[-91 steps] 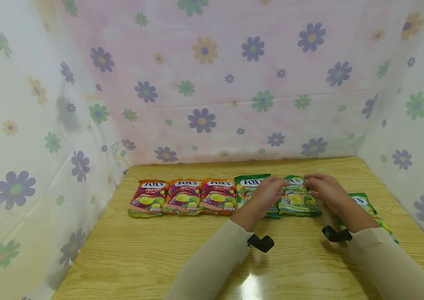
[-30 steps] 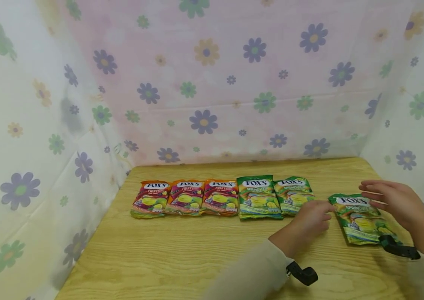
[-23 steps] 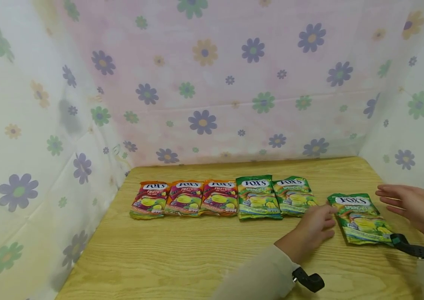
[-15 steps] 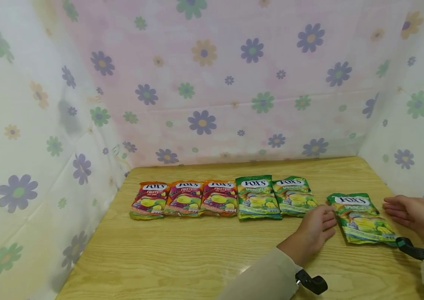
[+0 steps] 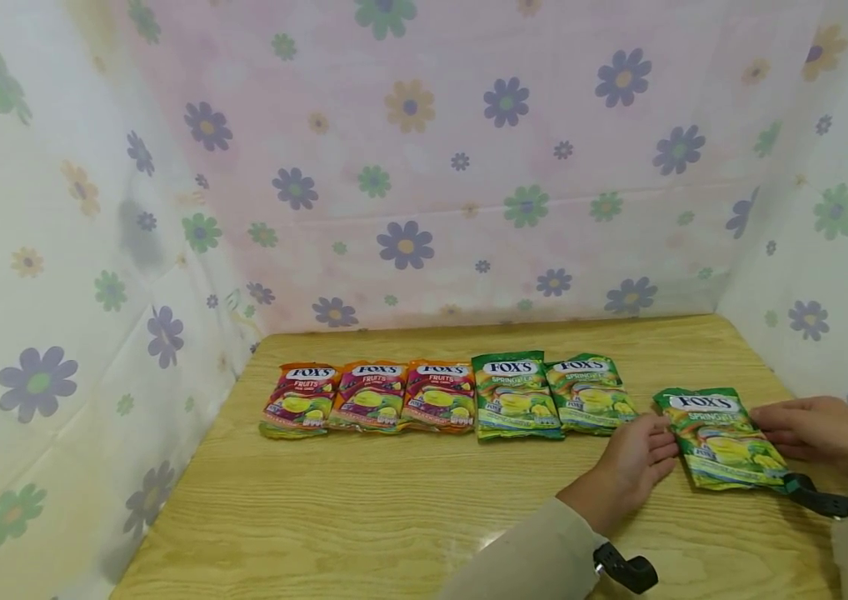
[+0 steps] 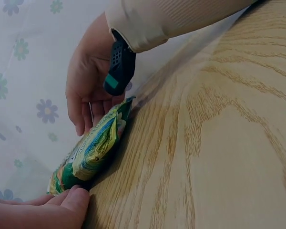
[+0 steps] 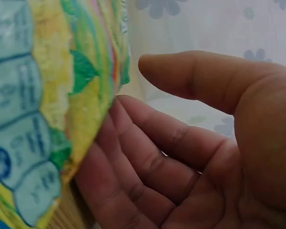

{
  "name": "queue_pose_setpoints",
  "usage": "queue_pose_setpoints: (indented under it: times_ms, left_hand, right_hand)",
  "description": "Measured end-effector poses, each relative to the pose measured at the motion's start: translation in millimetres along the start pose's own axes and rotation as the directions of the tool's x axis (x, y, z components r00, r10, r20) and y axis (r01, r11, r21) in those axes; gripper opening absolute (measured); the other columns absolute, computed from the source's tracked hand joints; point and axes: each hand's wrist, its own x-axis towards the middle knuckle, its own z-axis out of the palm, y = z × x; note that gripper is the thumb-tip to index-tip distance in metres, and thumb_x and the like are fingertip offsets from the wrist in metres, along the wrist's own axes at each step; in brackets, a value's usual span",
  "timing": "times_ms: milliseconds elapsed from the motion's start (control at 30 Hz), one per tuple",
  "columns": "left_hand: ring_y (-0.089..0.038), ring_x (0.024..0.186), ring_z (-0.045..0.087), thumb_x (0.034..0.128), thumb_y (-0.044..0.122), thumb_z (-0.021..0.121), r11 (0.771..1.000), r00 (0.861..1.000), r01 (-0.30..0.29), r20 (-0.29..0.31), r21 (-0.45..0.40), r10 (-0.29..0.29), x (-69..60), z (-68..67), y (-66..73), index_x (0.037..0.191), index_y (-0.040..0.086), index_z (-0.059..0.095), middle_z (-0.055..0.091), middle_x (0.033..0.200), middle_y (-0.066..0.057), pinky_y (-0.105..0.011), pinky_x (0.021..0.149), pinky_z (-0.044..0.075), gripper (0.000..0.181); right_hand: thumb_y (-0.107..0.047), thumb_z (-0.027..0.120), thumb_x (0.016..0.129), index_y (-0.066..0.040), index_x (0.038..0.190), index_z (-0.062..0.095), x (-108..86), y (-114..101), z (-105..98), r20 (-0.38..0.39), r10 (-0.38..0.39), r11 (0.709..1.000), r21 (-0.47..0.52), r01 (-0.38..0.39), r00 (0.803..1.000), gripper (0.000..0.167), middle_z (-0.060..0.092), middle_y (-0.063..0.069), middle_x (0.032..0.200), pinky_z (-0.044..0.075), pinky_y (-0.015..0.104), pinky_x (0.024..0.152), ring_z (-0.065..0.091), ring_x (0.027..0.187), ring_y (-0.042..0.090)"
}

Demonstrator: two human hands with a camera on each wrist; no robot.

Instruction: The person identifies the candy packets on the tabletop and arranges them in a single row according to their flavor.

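A green FOX'S Spring Tea candy bag (image 5: 724, 442) lies face up at the right of the table, apart from the row. My left hand (image 5: 630, 462) is at its left edge, fingertips against the side. From the other side my right hand (image 5: 825, 425) reaches the bag's right edge. In the right wrist view, the fingers of the right hand (image 7: 195, 143) extend at the edge of the bag (image 7: 81, 95), the thumb standing apart from it. The left wrist view shows the bag (image 6: 93, 150) between both hands, close to the wooden surface.
Left of it runs a row: three red-orange Fruits bags (image 5: 367, 396) and two green bags (image 5: 517, 396), nearly edge to edge. They lie near the back of the wooden table (image 5: 364, 508). Flower-patterned cloth (image 5: 469, 167) walls the back and sides.
Both hands have left the row's right end and moved right to the separate green bag. The right hand has since come lower and closed in on its right edge. The bag has hardly moved.
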Motion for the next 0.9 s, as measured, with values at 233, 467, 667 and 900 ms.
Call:
queue_pose_setpoints:
  times_ms: [233, 467, 667, 900]
  left_hand:
    - [-0.054, 0.138, 0.047, 0.0987, 0.017, 0.059, 1.000, 1.000, -0.003, 0.015, 0.015, 0.003, 1.6, 1.0, -1.1, 0.137, -0.009, 0.057, 0.053, 0.142, -0.035, -0.064, 0.120, 0.033, 0.046]
    - [-0.054, 0.138, 0.047, 0.0966, 0.015, 0.061, 1.000, 1.000, 0.004, 0.021, 0.018, -0.004, 2.2, 1.2, -1.4, 0.141, -0.014, 0.051, 0.053, 0.143, -0.036, -0.064, 0.120, 0.033, 0.055]
    - [-0.054, 0.137, 0.048, 0.0959, 0.015, 0.062, 1.000, 1.000, 0.002, 0.030, 0.011, -0.002, 2.8, -0.6, -0.7, 0.138, -0.011, 0.056, 0.055, 0.142, -0.034, -0.064, 0.118, 0.035, 0.050]
    - [-0.054, 0.137, 0.049, 0.0944, 0.013, 0.063, 1.000, 1.000, 0.007, 0.024, -0.013, -0.006, 3.4, 0.5, 0.1, 0.136, -0.011, 0.057, 0.055, 0.141, -0.032, -0.065, 0.116, 0.037, 0.048]
  right_hand:
    - [-0.038, 0.063, 0.104, 0.019, 0.139, 0.053, -2.0, 3.6, 0.7, -0.001, -0.021, 0.999, 0.028, 0.022, 1.000, 0.068, 0.077, 0.004, 0.110, 0.064, 0.036, 0.083, 0.072, 0.086, -0.001]
    - [-0.037, 0.067, 0.102, 0.018, 0.143, 0.048, 0.3, 7.5, 1.3, 0.000, -0.026, 0.999, 0.045, 0.026, 1.000, 0.071, 0.075, -0.010, 0.106, 0.064, 0.033, 0.081, 0.070, 0.085, -0.004]
    - [-0.041, 0.068, 0.101, 0.017, 0.147, 0.044, 2.4, 7.1, 3.4, -0.012, -0.032, 0.999, 0.029, 0.033, 0.999, 0.078, 0.072, -0.014, 0.106, 0.064, 0.032, 0.081, 0.069, 0.086, -0.005]
    - [-0.038, 0.067, 0.102, 0.018, 0.147, 0.043, -0.3, 2.5, 7.7, -0.015, -0.056, 0.996, 0.067, 0.057, 0.998, 0.075, 0.074, -0.012, 0.104, 0.064, 0.033, 0.081, 0.073, 0.087, 0.002]
